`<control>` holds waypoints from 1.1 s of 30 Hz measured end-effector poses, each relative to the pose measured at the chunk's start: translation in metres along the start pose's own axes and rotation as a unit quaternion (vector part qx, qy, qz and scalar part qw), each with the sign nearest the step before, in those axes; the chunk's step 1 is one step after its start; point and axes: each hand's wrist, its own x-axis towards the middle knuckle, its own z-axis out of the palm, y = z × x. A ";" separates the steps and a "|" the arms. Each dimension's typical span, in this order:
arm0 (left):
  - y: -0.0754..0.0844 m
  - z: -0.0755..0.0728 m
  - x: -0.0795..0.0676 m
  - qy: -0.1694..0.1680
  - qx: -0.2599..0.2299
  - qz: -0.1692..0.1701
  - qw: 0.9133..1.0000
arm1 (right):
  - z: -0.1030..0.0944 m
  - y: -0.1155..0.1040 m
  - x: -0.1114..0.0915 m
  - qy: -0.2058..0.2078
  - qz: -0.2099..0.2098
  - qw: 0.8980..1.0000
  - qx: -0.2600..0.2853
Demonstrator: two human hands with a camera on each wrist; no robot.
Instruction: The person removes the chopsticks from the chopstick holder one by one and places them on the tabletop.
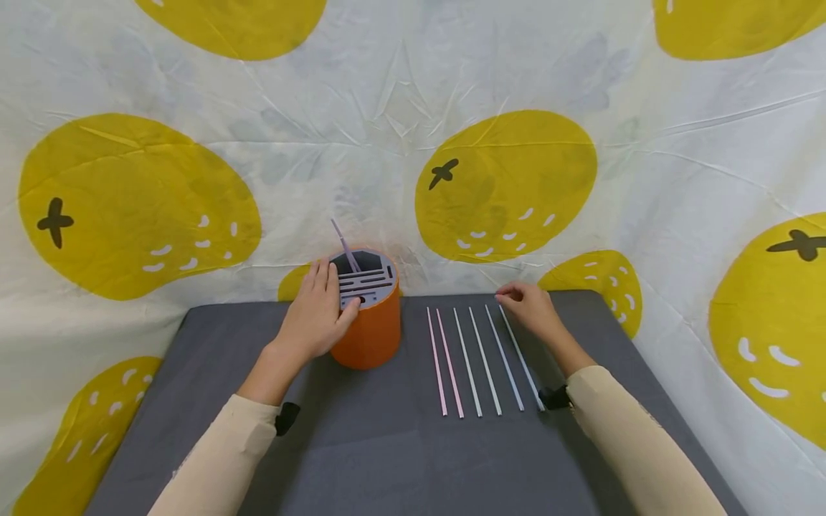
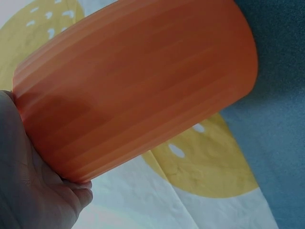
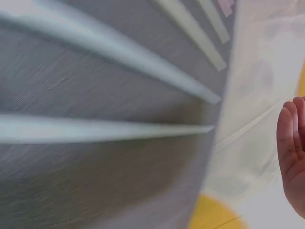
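An orange round holder point(image 1: 366, 340) with a grey slotted top point(image 1: 381, 285) stands upright at the back of the table. My left hand point(image 1: 316, 312) rests on its rim, fingers laid straight along the left edge and thumb across the front edge. In the left wrist view the same hand point(image 2: 43, 191) is at the holder's top end. A thin purple stick point(image 1: 347, 247) leans out of the top's large opening. My right hand point(image 1: 532, 309), fingers loosely bent, hovers by the far end of the rightmost bluish-white stick point(image 1: 521, 358). In the right wrist view, a gap separates hand point(image 3: 291, 148) and stick tip.
More thin straw-like sticks lie side by side to the left: pink point(image 1: 436, 362), whitish point(image 1: 467, 362) and pale blue point(image 1: 505, 358). A dark grey cloth point(image 1: 387, 444) covers the table. Behind it hangs a white curtain point(image 1: 361, 179) printed with yellow fruit.
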 end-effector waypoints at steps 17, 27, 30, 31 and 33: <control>0.000 -0.001 0.000 -0.005 0.003 -0.005 1.000 | 0.010 -0.143 0.039 -0.034 -0.107 0.989 0.099; 0.000 0.000 0.001 0.005 0.001 0.001 1.000 | 0.040 -0.199 0.056 -0.064 -0.176 0.974 0.125; 0.000 -0.001 0.001 0.004 0.001 -0.001 1.000 | 0.048 -0.210 0.059 -0.080 -0.186 0.971 0.129; 0.000 -0.001 0.001 0.004 0.001 -0.002 1.000 | 0.050 -0.214 0.060 -0.086 -0.189 0.970 0.130; 0.000 -0.001 0.001 0.003 0.002 -0.003 1.000 | 0.055 -0.221 0.063 -0.100 -0.192 0.967 0.133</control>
